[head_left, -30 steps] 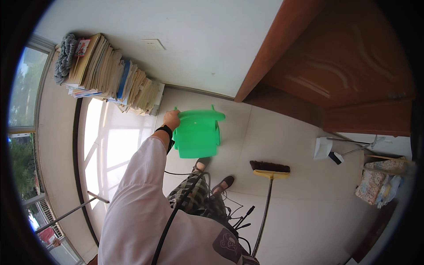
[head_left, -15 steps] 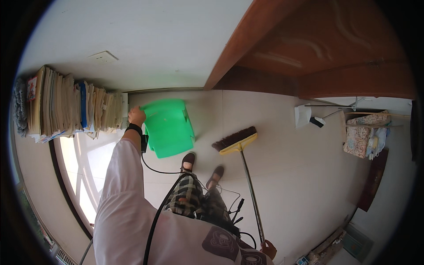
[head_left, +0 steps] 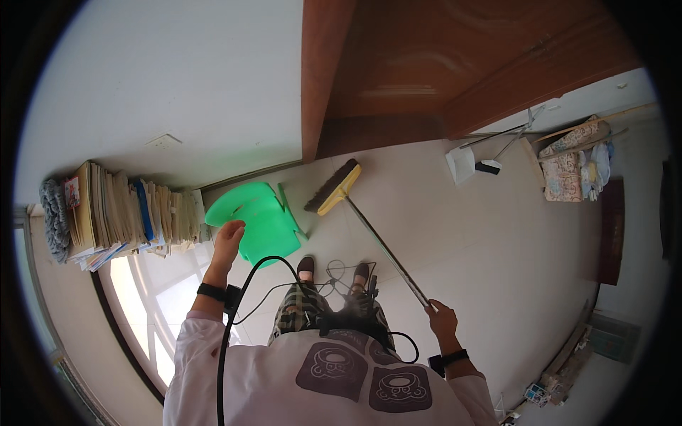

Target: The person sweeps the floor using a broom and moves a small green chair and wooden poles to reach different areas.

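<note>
A green plastic chair [head_left: 268, 224] stands in front of me on the left, by the wall. My left hand [head_left: 229, 240] is over its left edge, fingers loosely extended and holding nothing; I cannot tell whether they touch the plastic. Low on the right, my right hand [head_left: 442, 318] is wrapped round the top of the handle of a broom [head_left: 387, 245]. The broom's yellow head with dark bristles rests on the floor just right of the chair.
A long row of papers and books [head_left: 128, 209] lines the left wall. Brown wooden doors [head_left: 412, 78] rise ahead. A white dustpan [head_left: 460, 163] and small brush [head_left: 489, 167] lie at the far right, near bundled cloth [head_left: 568, 167]. Thin cables [head_left: 334, 273] hang around my legs.
My left hand has come off the chair's edge and drawn back toward me. The chair has turned slightly. The broom head has moved left, closer to the chair, while the right hand has risen.
</note>
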